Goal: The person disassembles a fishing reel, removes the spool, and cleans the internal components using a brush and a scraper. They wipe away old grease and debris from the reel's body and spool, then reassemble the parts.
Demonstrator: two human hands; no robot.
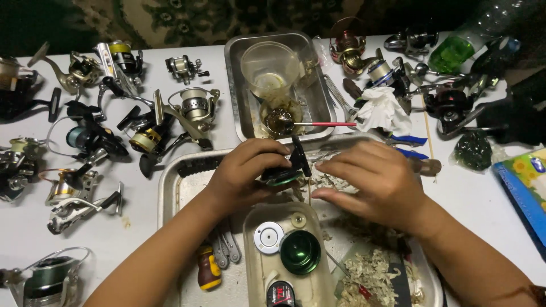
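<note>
Head view looks down on a white bench [34, 227] crowded with fishing reels, where two bare hands work over a large metal tray [170, 187]. The left hand [247, 170] is clenched around a small dark reel part with a green rim [282, 177], from which a black handle arm [300, 154] stands up between the fingers. The right hand [378, 182] lies flat just beside it, fingers together and pointing left, pressing on the tray among pale shavings; its grip holds nothing that I can see, though its underside is hidden. As I judge it, a reel is in the middle of being taken apart or cleaned, and the part is being steadied while it is turned or checked. A next move would call for a firm hold by the left hand and a fine, careful pinch by the right, because small pieces sit near. In front of the hands a smaller tray [253, 267] carries a green spool [300, 252] and a white round disc [268, 237]. Behind, another metal tray [236, 85] holds a clear plastic cup [270, 68] and a brush with a red handle [327, 124]. A crumpled white tissue [381, 108] lies to the right. The room is dim, with a dark patterned cloth [187, 17] behind the bench.
</note>
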